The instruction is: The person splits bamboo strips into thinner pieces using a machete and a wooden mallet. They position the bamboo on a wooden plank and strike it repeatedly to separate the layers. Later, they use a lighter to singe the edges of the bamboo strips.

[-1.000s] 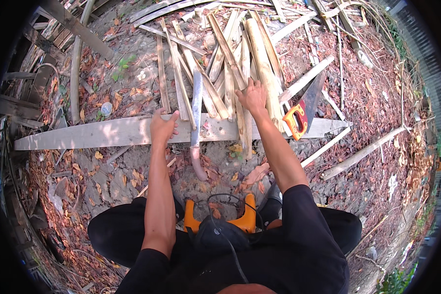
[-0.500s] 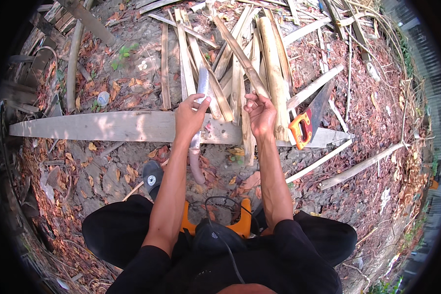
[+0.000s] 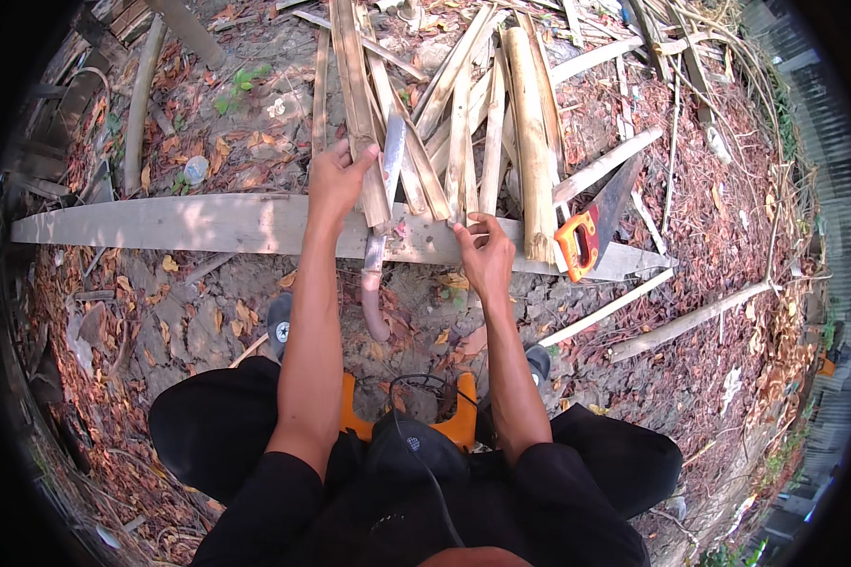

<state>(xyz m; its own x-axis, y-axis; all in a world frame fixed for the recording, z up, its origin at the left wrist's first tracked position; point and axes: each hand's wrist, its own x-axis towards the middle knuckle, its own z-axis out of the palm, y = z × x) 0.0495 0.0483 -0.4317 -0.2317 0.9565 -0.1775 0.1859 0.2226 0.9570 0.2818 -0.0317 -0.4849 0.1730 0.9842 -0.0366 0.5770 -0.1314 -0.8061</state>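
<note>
My left hand (image 3: 336, 184) is closed on a long brown wood strip (image 3: 355, 85), with the thumb along its side. The strip crosses the blade of a machete (image 3: 394, 151), whose curved handle (image 3: 373, 307) points back toward me. To the right, the fingers of my right hand (image 3: 489, 257) are curled at the near end of a pale split wood strip (image 3: 460, 170), thumb and forefinger about it. Several more wood strips (image 3: 432, 194) and a thick round pole (image 3: 529, 142) lie between and beyond my hands.
A long grey plank (image 3: 208, 222) lies crosswise under the wood pile. The handsaw (image 3: 581, 244) with an orange handle rests at its right end. Sticks (image 3: 695, 321) and dry leaves are scattered on the ground. An orange seat (image 3: 459, 425) shows below me.
The brown strip that was in my right hand is now at the left, in my left hand. My right hand has turned over and come nearer, onto a pale strip's end.
</note>
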